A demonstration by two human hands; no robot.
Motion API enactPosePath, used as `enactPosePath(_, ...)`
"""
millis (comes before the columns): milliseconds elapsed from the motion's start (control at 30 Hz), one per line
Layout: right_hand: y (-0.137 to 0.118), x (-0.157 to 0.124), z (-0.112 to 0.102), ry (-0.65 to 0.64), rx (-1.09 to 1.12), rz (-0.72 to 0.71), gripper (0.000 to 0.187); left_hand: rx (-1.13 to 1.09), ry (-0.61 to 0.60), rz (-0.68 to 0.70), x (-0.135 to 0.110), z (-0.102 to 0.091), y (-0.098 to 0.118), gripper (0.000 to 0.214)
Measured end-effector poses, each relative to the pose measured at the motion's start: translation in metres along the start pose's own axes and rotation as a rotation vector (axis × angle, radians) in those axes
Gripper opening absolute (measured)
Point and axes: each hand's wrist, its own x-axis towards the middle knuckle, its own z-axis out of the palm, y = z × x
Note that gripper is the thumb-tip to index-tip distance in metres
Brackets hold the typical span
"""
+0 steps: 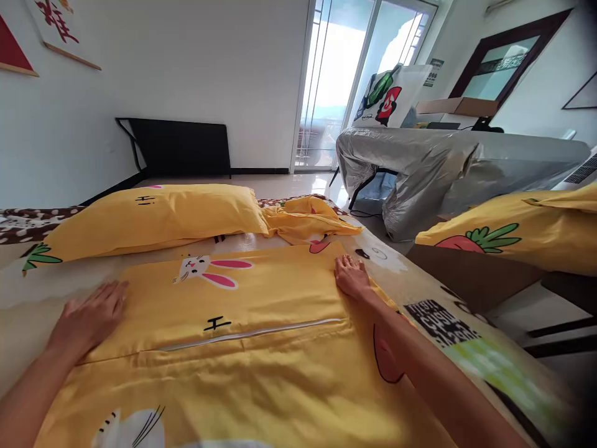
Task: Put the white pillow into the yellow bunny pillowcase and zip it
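Observation:
A yellow cloth cover point(280, 280) printed with rabbits lies spread over the bed, with a white zipper point(252, 334) running across it. My left hand point(93, 314) rests at the cover's left edge, palm down with the fingers stretched out flat. At the far right corner, my right hand point(352, 277) presses on the cloth, its fingers also flat. The fabric between the two hands is mostly smooth; nearer to me it is rumpled. Beyond it lies a plump yellow pillow point(186, 214), beside a crumpled yellow cloth point(308, 221).
The bed has a patterned sheet point(448, 323). On the right, more yellow fabric point(504, 230) with a carrot print sits on a box-like brown surface. Behind stands a table under a grey plastic cover point(429, 168), bearing a bag point(392, 96) and a cardboard box point(457, 107).

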Motion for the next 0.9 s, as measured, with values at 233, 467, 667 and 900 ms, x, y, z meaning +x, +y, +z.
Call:
enactPosePath(233, -0.191, -0.047, 0.023, -0.020, 0.111, -0.419, 0.050, -0.147, -0.074, 0.387, -0.029, -0.007, 0.172, 0.051)
enactPosePath(467, -0.067, -0.055, 0.040, 0.039, 0.134, -0.191, 0.060, -0.178, 0.030, 0.187, -0.061, 0.026, 0.050, 0.056)
enactPosePath(667, 0.027, -0.078, 0.021, 0.160, 0.102, -0.074, 0.048, -0.142, 0.358, 0.210, -0.088, 0.020, -0.005, 0.055)
enactPosePath(900, -0.115, -0.175, 0.020, 0.021, 0.249, -0.743, 0.055, -0.187, 0.234, 0.882, -0.157, -0.008, 0.177, 0.055)
